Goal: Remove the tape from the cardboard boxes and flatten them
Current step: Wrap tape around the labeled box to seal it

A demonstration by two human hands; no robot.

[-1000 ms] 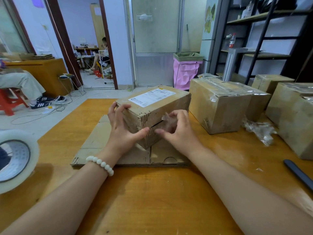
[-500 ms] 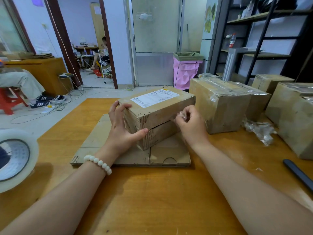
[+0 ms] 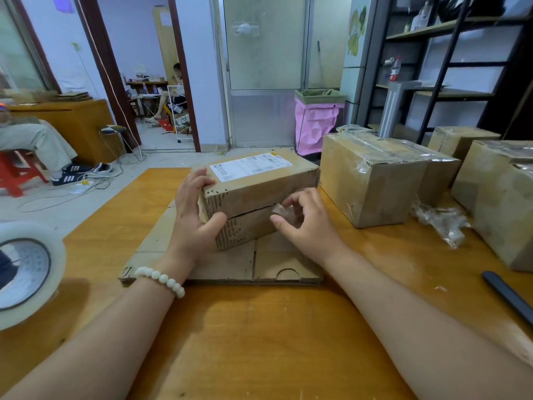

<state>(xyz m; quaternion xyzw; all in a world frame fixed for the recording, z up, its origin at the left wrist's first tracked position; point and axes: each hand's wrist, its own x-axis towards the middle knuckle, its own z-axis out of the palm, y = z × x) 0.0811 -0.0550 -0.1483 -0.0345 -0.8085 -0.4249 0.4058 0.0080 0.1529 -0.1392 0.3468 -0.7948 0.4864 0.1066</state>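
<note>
- Grips box (image 3: 259, 192) at its 8 o'clock end with left hand (image 3: 193, 226).
- Pinches tape (image 3: 284, 210) at front seam with right hand (image 3: 311, 229).
- Likely needs peeling along long axis, toward 2 o'clock.

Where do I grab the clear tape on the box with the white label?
Probably the tape by its loose crumpled end, on the box, near side, at the seam. It stands off the cardboard, so pinch from the right, like the right hand; the left hand steadies the box.
</note>
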